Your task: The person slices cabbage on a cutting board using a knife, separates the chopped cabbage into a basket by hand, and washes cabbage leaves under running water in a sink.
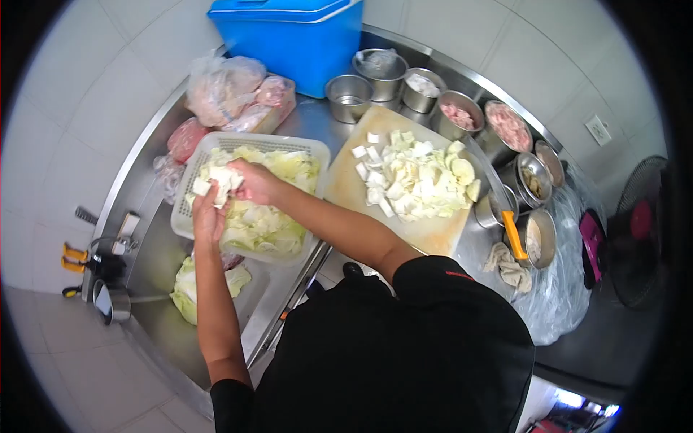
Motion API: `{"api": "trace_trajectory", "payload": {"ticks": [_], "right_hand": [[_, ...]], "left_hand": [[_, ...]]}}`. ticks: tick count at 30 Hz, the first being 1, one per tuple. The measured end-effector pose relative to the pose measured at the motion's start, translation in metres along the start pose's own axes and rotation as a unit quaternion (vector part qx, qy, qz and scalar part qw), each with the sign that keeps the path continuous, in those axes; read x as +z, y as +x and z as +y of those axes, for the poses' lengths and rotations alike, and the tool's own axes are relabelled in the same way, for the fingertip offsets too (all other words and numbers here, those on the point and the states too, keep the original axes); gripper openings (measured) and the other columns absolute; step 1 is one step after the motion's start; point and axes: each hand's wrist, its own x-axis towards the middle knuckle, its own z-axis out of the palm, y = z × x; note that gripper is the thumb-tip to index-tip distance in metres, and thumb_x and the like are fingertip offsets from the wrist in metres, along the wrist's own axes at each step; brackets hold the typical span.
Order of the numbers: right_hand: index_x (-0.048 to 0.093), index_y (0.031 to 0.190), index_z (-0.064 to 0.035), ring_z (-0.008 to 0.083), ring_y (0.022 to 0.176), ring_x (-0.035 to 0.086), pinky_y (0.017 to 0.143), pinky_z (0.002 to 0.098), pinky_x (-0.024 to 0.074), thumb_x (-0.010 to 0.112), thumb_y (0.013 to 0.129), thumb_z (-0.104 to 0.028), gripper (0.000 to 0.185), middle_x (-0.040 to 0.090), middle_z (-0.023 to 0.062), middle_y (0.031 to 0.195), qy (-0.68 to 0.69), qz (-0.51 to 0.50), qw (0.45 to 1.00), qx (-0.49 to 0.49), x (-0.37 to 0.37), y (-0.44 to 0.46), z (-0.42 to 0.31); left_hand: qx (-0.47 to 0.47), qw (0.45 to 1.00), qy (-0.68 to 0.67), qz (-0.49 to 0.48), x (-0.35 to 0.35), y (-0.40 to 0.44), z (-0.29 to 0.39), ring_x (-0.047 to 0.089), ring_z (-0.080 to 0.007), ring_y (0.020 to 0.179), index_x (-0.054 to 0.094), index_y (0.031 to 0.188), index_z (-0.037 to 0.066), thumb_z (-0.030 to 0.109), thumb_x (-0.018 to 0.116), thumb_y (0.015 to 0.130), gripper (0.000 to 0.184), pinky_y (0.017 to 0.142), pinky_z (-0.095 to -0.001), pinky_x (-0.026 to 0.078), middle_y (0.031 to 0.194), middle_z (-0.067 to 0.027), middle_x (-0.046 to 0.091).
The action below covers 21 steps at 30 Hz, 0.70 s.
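My left hand (pixel 209 216) and my right hand (pixel 254 183) are both closed on a pale chunk of cabbage (pixel 220 180), one from below and one from the right. They work above a white perforated basket (pixel 323 155) that holds torn cabbage leaves (pixel 271 234). To the right, a cutting board (pixel 433 232) carries a heap of cut cabbage (pixel 426 177) with white squarish pieces along its left side. Parts of the fingers are hidden behind the chunk.
Outer cabbage leaves (pixel 186 292) lie in the metal sink (pixel 155 267). Bagged meat (pixel 227 90) sits behind the basket, beside a blue cooler (pixel 289 43). Several metal pots (pixel 456 119) line the back right. A knife with an orange handle (pixel 514 236) and a cloth (pixel 507 267) are at right.
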Motion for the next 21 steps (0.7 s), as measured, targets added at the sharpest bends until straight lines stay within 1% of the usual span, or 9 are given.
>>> {"api": "trace_trajectory", "payload": {"ticks": [2,4,5,6,8,10,11,14,21], "right_hand": [[0.063,0.108,-0.0109,0.0116,0.069,0.06,0.054,0.0267,0.045,0.059,0.092,-0.035,0.029,0.067,0.0029,0.089,0.063,0.112,0.991,-0.031,0.008,-0.007,0.004],[0.064,0.108,-0.0111,0.0115,0.068,0.059,0.054,0.0266,0.0455,0.061,0.091,-0.036,0.03,0.066,0.0021,0.089,-0.061,0.1,0.993,-0.019,-0.015,-0.004,-0.003],[0.064,0.106,-0.0113,0.0109,0.067,0.058,0.052,0.0255,0.0444,0.06,0.092,-0.036,0.028,0.066,0.0014,0.088,-0.106,0.126,0.986,0.007,-0.006,-0.014,-0.012],[0.064,0.104,-0.0116,0.0102,0.065,0.058,0.051,0.0245,0.0432,0.059,0.093,-0.036,0.027,0.066,0.0006,0.086,-0.153,0.156,0.976,0.025,0.005,-0.022,-0.023],[0.062,0.103,-0.0106,0.0101,0.06,0.054,0.047,0.0233,0.0388,0.057,0.094,-0.035,0.027,0.063,0.0013,0.08,-0.189,0.091,0.976,0.061,0.0,-0.017,-0.033],[0.06,0.102,-0.0096,0.0099,0.054,0.051,0.042,0.0221,0.0344,0.054,0.095,-0.035,0.027,0.06,0.0021,0.074,-0.221,0.03,0.971,0.089,0.002,-0.012,-0.039],[0.059,0.1,-0.0092,0.0101,0.053,0.049,0.041,0.0223,0.0325,0.053,0.096,-0.035,0.027,0.059,0.002,0.072,-0.2,0.042,0.974,0.1,0.004,-0.008,-0.041],[0.059,0.099,-0.0095,0.009,0.053,0.049,0.042,0.0214,0.033,0.053,0.097,-0.038,0.029,0.058,0.001,0.072,-0.177,0.033,0.977,0.11,0.003,-0.013,-0.047],[0.063,0.107,-0.006,0.0054,0.065,0.054,0.052,0.0231,0.0401,0.068,0.088,-0.028,0.03,0.065,-0.0012,0.085,-0.413,0.016,0.911,-0.014,0.003,-0.016,-0.045]], "left_hand": [[0.024,0.999,0.026,0.009,-0.008,-0.004,-0.002,0.062,-0.0187,0.102,0.054,0.123,0.002,0.006,0.058,0.093,0.03,0.087,-0.0325,0.051,0.115,-0.0085,0.063],[0.046,0.993,0.1,0.031,-0.003,-0.003,0.006,0.061,-0.0154,0.099,0.054,0.122,0.001,0.002,0.068,0.085,0.04,0.088,-0.0297,0.049,0.114,-0.0057,0.062],[0.047,0.967,0.241,0.074,-0.019,0.007,0.001,0.058,-0.0146,0.101,0.053,0.124,0.001,0.003,0.074,0.08,0.049,0.088,-0.0283,0.048,0.113,-0.0059,0.061],[0.135,0.918,0.365,0.074,0.001,-0.004,0.016,0.056,-0.0149,0.102,0.05,0.131,0.003,0.004,0.076,0.078,0.059,0.087,-0.0265,0.047,0.113,-0.0088,0.061],[0.148,0.932,0.33,0.037,0.003,-0.002,0.024,0.055,-0.0145,0.105,0.053,0.131,0.007,0.004,0.074,0.079,0.055,0.086,-0.0254,0.047,0.114,-0.0094,0.061],[0.149,0.878,0.443,-0.099,-0.001,0.005,0.032,0.057,-0.0102,0.102,0.056,0.127,0.004,-0.004,0.065,0.083,0.046,0.087,-0.0241,0.047,0.115,-0.006,0.062],[0.097,0.925,0.363,-0.066,-0.006,0.008,0.027,0.058,-0.0097,0.095,0.064,0.117,0.004,0.003,0.069,0.083,0.035,0.083,-0.0246,0.047,0.112,-0.0039,0.064],[0.09,0.93,0.353,-0.044,-0.023,0.016,0.024,0.059,-0.0086,0.09,0.063,0.117,0.001,0.003,0.067,0.084,0.033,0.081,-0.0242,0.048,0.105,-0.0026,0.067],[0.041,0.945,0.323,0.016,-0.013,0.01,0.022,0.059,-0.0062,0.072,0.065,0.11,-0.001,0.019,0.067,0.091,0.027,0.067,-0.0239,0.049,0.09,-0.0008,0.067]]}}
